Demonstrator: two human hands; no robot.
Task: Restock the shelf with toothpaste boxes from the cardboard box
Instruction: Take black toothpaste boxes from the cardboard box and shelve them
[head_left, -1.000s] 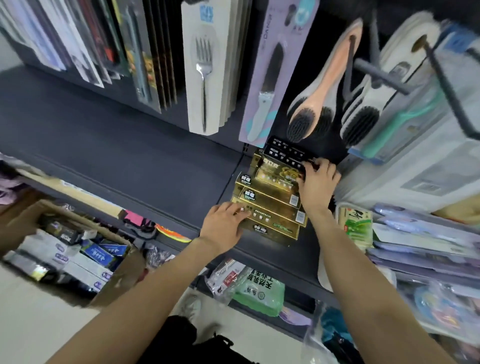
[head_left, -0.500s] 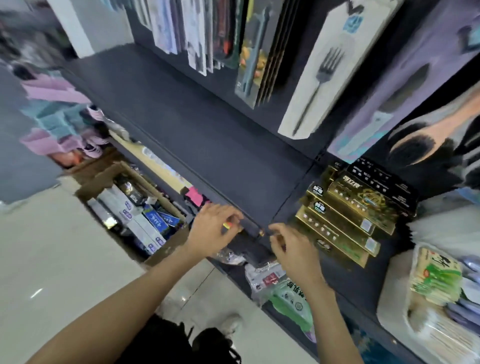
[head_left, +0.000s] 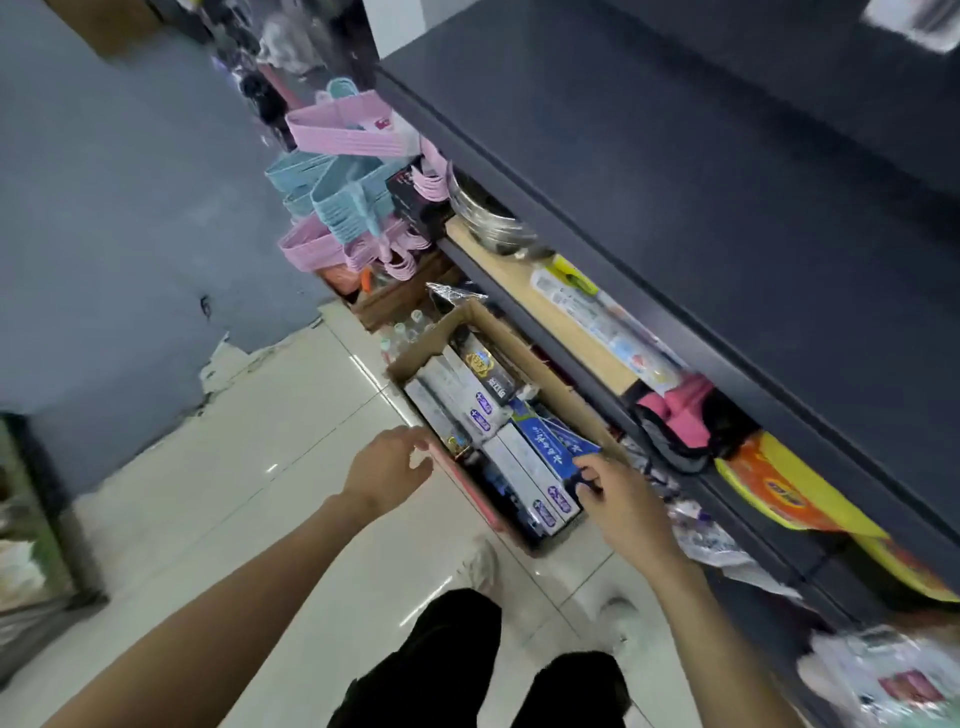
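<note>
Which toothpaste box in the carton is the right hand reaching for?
The blue box, lying angled on top at the carton's shelf-side. The right hand's fingers curl at its near end; the others are white or dark and lie untouched.

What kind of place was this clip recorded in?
Most likely a small general or household-goods shop: dark shelving along an aisle, bundles of pink and blue hangers on display, and an open cardboard box of toothpaste boxes on the tiled floor.

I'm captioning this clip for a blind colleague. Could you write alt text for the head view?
A person's right hand reaches into a cardboard box of toothpaste boxes on the floor beside a dark shelf. The left hand hovers open at the box's near edge.
</note>
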